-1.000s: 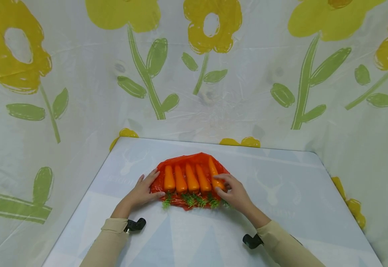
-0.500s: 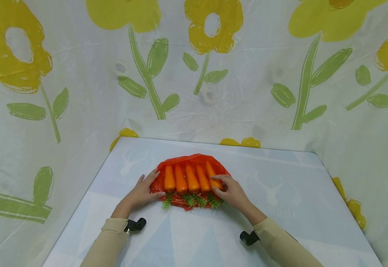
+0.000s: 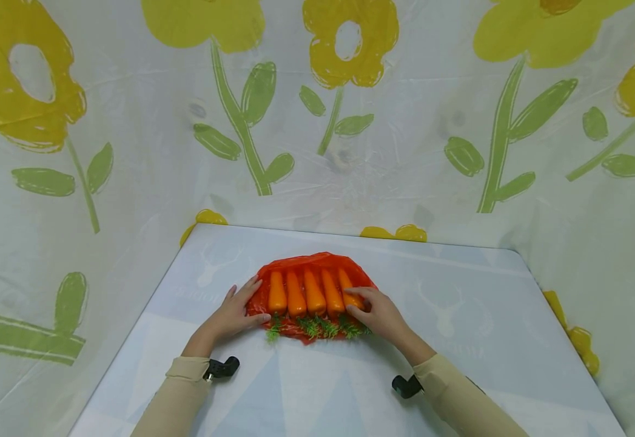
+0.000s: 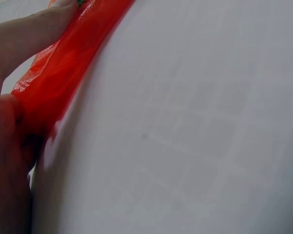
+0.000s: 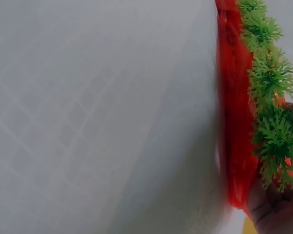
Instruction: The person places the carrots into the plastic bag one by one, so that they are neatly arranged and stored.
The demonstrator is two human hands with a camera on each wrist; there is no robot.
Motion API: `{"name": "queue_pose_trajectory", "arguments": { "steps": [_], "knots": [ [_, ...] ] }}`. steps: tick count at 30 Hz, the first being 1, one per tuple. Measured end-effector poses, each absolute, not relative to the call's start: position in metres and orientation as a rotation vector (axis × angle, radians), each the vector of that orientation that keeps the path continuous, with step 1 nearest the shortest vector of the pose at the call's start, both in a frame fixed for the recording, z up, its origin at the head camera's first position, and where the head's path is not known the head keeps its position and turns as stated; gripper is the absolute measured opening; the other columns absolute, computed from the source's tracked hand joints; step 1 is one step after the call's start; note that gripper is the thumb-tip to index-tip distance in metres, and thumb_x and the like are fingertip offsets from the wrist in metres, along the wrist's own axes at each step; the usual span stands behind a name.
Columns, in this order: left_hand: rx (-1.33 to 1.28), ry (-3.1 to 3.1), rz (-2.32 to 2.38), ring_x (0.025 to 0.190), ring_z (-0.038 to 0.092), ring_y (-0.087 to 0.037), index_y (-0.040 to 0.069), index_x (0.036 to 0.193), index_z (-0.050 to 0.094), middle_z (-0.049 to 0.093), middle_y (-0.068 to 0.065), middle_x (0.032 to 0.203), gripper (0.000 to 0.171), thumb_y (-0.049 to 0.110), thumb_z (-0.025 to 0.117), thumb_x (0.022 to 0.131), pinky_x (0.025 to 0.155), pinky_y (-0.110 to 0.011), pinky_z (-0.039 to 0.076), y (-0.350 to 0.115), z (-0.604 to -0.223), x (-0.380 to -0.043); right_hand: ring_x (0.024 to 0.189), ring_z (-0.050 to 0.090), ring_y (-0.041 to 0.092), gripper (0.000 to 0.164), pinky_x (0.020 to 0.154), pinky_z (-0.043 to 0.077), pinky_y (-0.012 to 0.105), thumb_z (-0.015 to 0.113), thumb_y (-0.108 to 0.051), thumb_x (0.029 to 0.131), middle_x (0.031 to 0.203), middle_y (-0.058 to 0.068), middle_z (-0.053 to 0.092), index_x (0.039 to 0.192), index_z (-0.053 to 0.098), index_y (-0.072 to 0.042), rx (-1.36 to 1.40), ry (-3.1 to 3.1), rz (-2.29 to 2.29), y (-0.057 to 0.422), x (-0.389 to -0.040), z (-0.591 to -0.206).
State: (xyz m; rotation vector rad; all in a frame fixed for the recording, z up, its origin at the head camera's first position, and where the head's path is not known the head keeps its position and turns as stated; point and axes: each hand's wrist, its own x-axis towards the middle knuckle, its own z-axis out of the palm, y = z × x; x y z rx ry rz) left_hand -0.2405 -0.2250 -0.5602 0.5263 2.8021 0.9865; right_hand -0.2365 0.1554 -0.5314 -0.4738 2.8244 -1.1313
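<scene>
Several orange carrots (image 3: 315, 292) lie side by side in a row on a crumpled red plastic bag (image 3: 325, 260), tips pointing away. Their green leafy tops (image 5: 271, 80) line the near edge. My left hand (image 3: 238, 311) rests against the bag's left end, fingers stretched along its side and thumb (image 4: 36, 31) spread along the near edge. On the right, my right hand (image 3: 381, 314) holds the rightmost carrot (image 3: 344, 279) between thumb and fingers near its thick end, partly hiding it. That carrot leans slightly, close beside its neighbour.
A pale blue-and-white table (image 3: 459, 340) with faint deer prints lies beneath everything. Behind and beside it hangs a white curtain (image 3: 404, 170) with yellow flowers. Both wrists carry a small black camera (image 3: 223, 368).
My right hand has moved slightly left with the rightmost carrot, which now lies nearer the row. The left hand has stayed in place.
</scene>
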Motion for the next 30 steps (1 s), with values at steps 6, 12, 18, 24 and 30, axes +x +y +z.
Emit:
{"name": "queue_pose_trajectory", "arguments": {
  "steps": [6, 12, 18, 24, 30],
  "knots": [
    [0.513, 2.796, 0.982, 0.152, 0.022, -0.039, 0.003, 0.159, 0.030, 0.020, -0.015, 0.168, 0.099, 0.056, 0.072, 0.087, 0.123, -0.060, -0.001, -0.2252, -0.5609, -0.2410, 0.125, 0.058, 0.029, 0.043, 0.108, 0.046, 0.053, 0.075, -0.031, 0.094, 0.135, 0.005, 0.064, 0.135, 0.068, -0.022, -0.507, 2.837, -1.098, 0.1564, -0.2381, -0.5356],
    [0.512, 2.793, 0.985, 0.152, 0.022, -0.039, 0.003, 0.159, 0.030, 0.020, -0.016, 0.168, 0.099, 0.056, 0.073, 0.087, 0.123, -0.060, -0.001, -0.2251, -0.5607, -0.2410, 0.120, 0.060, 0.029, 0.045, 0.104, 0.049, 0.052, 0.076, -0.031, 0.093, 0.134, 0.005, 0.065, 0.136, 0.067, -0.022, -0.513, 2.841, -1.093, 0.1563, -0.2388, -0.5359],
    [0.508, 2.786, 0.995, 0.152, 0.023, -0.039, 0.002, 0.159, 0.030, 0.021, -0.016, 0.168, 0.099, 0.055, 0.073, 0.087, 0.123, -0.060, -0.001, -0.2247, -0.5598, -0.2402, 0.115, 0.060, 0.026, 0.046, 0.101, 0.051, 0.048, 0.075, -0.033, 0.093, 0.134, 0.005, 0.064, 0.137, 0.067, -0.023, -0.497, 2.822, -1.080, 0.1566, -0.2382, -0.5335],
    [0.509, 2.784, 1.002, 0.152, 0.024, -0.039, 0.002, 0.159, 0.031, 0.021, -0.017, 0.167, 0.099, 0.054, 0.074, 0.087, 0.123, -0.060, -0.001, -0.2246, -0.5590, -0.2400, 0.115, 0.058, 0.024, 0.046, 0.101, 0.052, 0.047, 0.076, -0.034, 0.092, 0.131, 0.002, 0.061, 0.137, 0.067, -0.024, -0.471, 2.822, -1.095, 0.1604, -0.2380, -0.5341],
    [0.502, 2.781, 1.008, 0.152, 0.021, -0.040, 0.003, 0.159, 0.030, 0.021, -0.015, 0.168, 0.099, 0.055, 0.073, 0.087, 0.123, -0.060, 0.000, -0.2249, -0.5592, -0.2397, 0.116, 0.059, 0.026, 0.041, 0.102, 0.051, 0.049, 0.075, -0.032, 0.093, 0.128, 0.002, 0.062, 0.132, 0.070, -0.022, -0.522, 2.836, -1.147, 0.1646, -0.2353, -0.5340]
  ]
}}
